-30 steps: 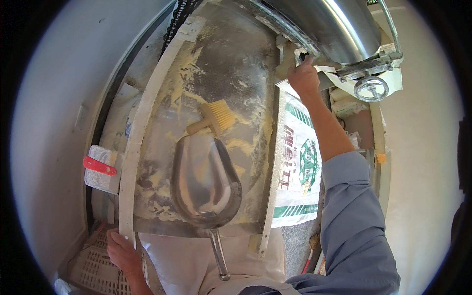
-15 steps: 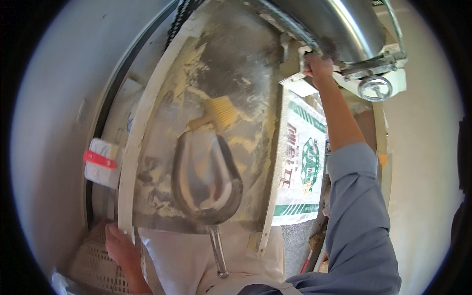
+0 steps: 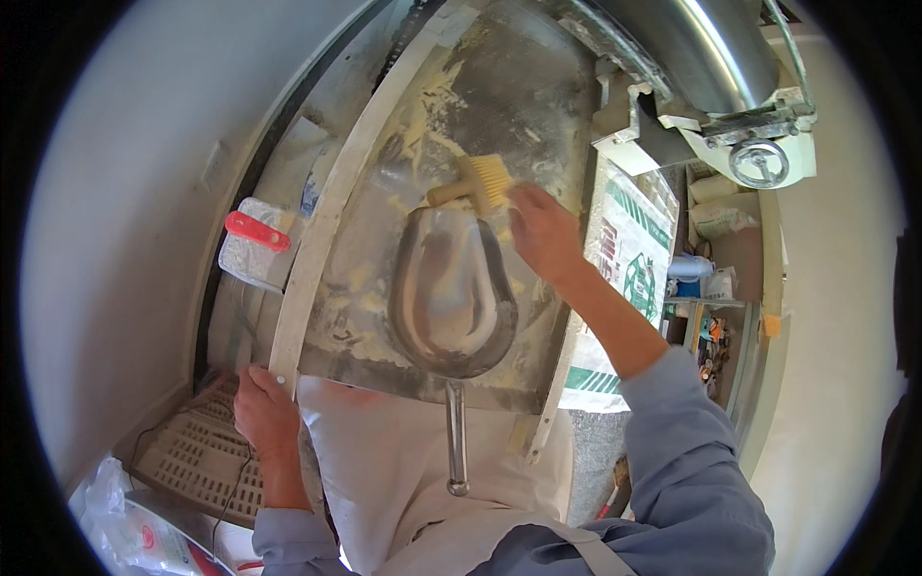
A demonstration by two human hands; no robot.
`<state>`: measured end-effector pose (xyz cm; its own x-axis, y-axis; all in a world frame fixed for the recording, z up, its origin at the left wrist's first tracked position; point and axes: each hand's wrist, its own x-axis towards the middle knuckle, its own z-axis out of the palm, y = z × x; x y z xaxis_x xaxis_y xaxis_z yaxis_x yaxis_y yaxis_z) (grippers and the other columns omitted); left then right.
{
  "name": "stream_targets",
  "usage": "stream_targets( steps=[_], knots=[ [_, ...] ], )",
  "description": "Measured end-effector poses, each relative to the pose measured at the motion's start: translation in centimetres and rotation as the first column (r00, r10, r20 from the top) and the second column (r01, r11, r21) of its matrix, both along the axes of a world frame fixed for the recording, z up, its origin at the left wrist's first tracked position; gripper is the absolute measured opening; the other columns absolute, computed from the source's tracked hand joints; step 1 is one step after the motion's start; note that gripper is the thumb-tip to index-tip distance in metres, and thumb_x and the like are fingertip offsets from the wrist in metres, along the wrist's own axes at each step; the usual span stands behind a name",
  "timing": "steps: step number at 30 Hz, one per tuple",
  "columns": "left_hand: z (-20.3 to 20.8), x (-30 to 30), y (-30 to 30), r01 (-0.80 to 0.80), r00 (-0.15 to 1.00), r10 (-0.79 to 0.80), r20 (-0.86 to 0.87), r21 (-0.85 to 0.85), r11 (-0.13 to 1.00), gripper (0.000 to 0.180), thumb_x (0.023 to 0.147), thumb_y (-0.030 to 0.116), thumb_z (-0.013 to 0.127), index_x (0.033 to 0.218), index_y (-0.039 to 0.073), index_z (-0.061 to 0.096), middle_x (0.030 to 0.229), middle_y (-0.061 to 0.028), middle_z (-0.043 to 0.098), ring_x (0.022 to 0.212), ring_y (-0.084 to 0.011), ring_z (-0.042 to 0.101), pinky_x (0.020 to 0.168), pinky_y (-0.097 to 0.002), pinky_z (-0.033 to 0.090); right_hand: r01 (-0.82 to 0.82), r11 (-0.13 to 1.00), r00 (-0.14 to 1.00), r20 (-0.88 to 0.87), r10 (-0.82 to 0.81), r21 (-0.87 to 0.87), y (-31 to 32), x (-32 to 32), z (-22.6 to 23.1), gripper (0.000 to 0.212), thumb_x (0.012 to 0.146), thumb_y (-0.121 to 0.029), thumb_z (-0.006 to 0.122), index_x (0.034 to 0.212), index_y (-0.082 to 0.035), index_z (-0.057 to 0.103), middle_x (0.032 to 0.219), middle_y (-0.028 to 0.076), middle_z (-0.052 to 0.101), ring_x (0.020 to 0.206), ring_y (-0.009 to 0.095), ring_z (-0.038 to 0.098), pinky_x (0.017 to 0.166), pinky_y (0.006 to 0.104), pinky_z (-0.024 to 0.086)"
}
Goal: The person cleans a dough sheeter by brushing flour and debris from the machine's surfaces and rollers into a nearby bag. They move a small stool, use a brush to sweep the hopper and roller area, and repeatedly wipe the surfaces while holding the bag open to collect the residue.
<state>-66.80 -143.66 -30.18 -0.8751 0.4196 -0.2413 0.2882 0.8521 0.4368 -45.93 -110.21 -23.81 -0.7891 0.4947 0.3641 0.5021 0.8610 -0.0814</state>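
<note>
A long metal tray (image 3: 336,363), dusted with pale flour, slopes away in front of me between raised side rails. At its near left corner my left hand (image 3: 266,411) is closed against the end of the pale left rail (image 3: 312,240). A shiny metal scoop (image 3: 451,307) lies bowl-down on the tray, its handle overhanging the near edge. Just beyond it rests a brush (image 3: 492,180) with yellow bristles and a wooden handle. My right hand (image 3: 547,232) hovers beside the bristles, fingers loosely apart and nothing visible in them; contact with the brush is unclear.
Upper right stands a machine with a steel roller (image 3: 715,53) and a handwheel (image 3: 760,164). A white-and-green sack (image 3: 629,259) lies right of the tray. A red-handled scraper (image 3: 257,231) sits left of the rail, above a plastic crate (image 3: 197,451). Shelves (image 3: 720,317) hold various goods.
My right hand has left the machine and come down and left to the brush. The view has shifted, showing more of the shelves and crate. My left hand stays at the rail's end.
</note>
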Motion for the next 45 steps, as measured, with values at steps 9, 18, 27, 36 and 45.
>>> stream_targets(
  steps=[9,18,27,36,45],
  knots=[
    [0.3,0.0,0.4,-0.013,1.000,0.013,0.015,0.021,1.000,0.035,0.095,0.029,0.034,0.088,0.004,0.058,0.077,-0.0205,0.063,0.074,-0.0433,0.059,0.063,-0.0544,0.043,-0.200,0.969,0.755,0.607,0.247,-0.146,4.7,-7.5,-4.7,0.027,0.072,-0.002,0.057,0.098,-0.008,0.057,0.098,0.008,0.061,0.088,0.027,0.060,0.072,0.0373,0.052],
    [0.5,0.0,0.6,-0.010,1.000,0.010,-0.004,0.032,0.999,0.033,0.096,0.026,0.033,0.082,0.003,0.053,0.073,-0.0219,0.061,0.070,-0.0451,0.057,0.059,-0.0545,0.042,-0.263,0.854,0.963,0.183,0.200,0.449,9.0,-8.9,7.9,0.029,0.074,-0.005,0.058,0.103,-0.007,0.052,0.102,0.008,0.060,0.084,0.026,0.063,0.059,0.0332,0.054],
    [0.6,-0.1,0.6,-0.018,0.999,0.017,0.031,0.031,0.999,0.030,0.095,0.025,0.035,0.081,0.004,0.053,0.071,-0.0211,0.060,0.069,-0.0443,0.057,0.059,-0.0531,0.041,-0.301,0.821,0.939,0.301,0.166,0.485,18.4,-12.5,13.2,0.034,0.072,-0.001,0.056,0.105,-0.009,0.051,0.107,0.012,0.059,0.092,0.033,0.059,0.072,0.0416,0.052],
    [0.6,0.1,0.7,-0.048,0.998,0.046,0.041,0.058,0.997,0.031,0.095,0.025,0.035,0.081,0.005,0.054,0.071,-0.0194,0.060,0.067,-0.0430,0.057,0.058,-0.0520,0.042,0.024,0.932,0.968,0.224,-0.112,0.361,17.2,-8.8,13.4,0.026,0.076,0.001,0.052,0.101,-0.006,0.047,0.101,0.018,0.061,0.083,0.042,0.061,0.072,0.0462,0.050],
    [0.3,0.0,0.4,-0.007,1.000,0.007,-0.009,0.058,0.998,0.031,0.095,0.025,0.035,0.081,0.005,0.055,0.071,-0.0196,0.060,0.066,-0.0427,0.057,0.057,-0.0517,0.042,0.127,0.944,0.971,0.155,-0.181,0.304,21.0,-6.7,11.9,0.025,0.079,-0.004,0.054,0.102,-0.006,0.044,0.096,0.022,0.061,0.082,0.043,0.061,0.071,0.0502,0.049]
  ],
)
